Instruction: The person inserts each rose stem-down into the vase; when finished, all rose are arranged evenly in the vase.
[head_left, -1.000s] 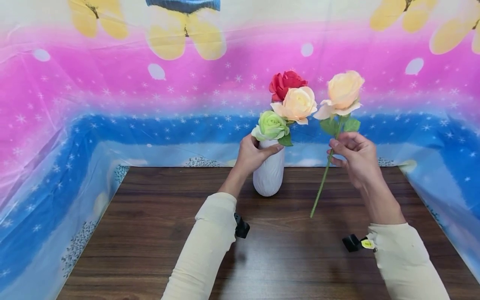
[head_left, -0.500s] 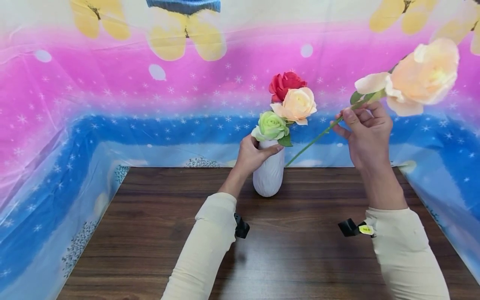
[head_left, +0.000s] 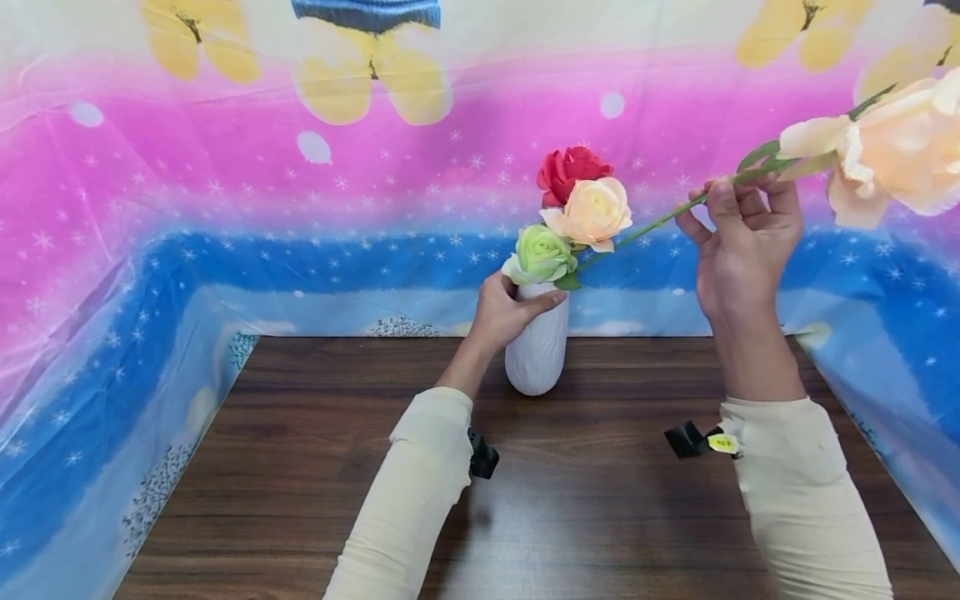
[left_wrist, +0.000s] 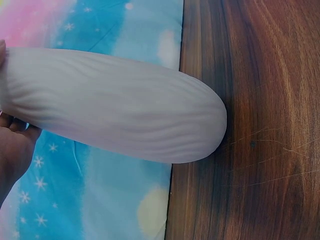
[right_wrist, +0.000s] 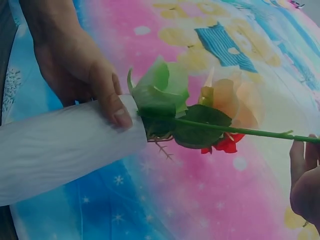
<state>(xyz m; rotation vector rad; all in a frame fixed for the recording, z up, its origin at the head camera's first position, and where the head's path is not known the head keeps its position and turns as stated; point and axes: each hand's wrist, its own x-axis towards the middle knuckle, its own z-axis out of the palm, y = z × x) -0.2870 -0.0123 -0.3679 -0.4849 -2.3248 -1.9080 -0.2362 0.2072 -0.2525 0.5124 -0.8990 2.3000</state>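
A white ribbed vase (head_left: 536,346) stands upright near the table's back edge, and my left hand (head_left: 506,312) grips it round the neck. Out of its mouth rise a red rose (head_left: 572,173), a peach rose (head_left: 591,210) and a green rose (head_left: 542,252). My right hand (head_left: 750,242) pinches the green stem of another peach rose (head_left: 892,154), its bloom at the far right and partly cut off by the frame. That stem (right_wrist: 245,131) slants down leftward, and in the right wrist view its end overlaps the leaves at the vase mouth.
The brown wooden table (head_left: 337,458) ends at the back against a printed cloth backdrop (head_left: 360,192) in pink and blue, which also runs along both sides. A small black camera (head_left: 483,454) sits at the left wrist and another black camera (head_left: 686,439) at the right.
My right hand has risen and tipped the peach rose from nearly upright to a steep slant, bloom out to the right and stem end toward the vase. The left hand has stayed put.
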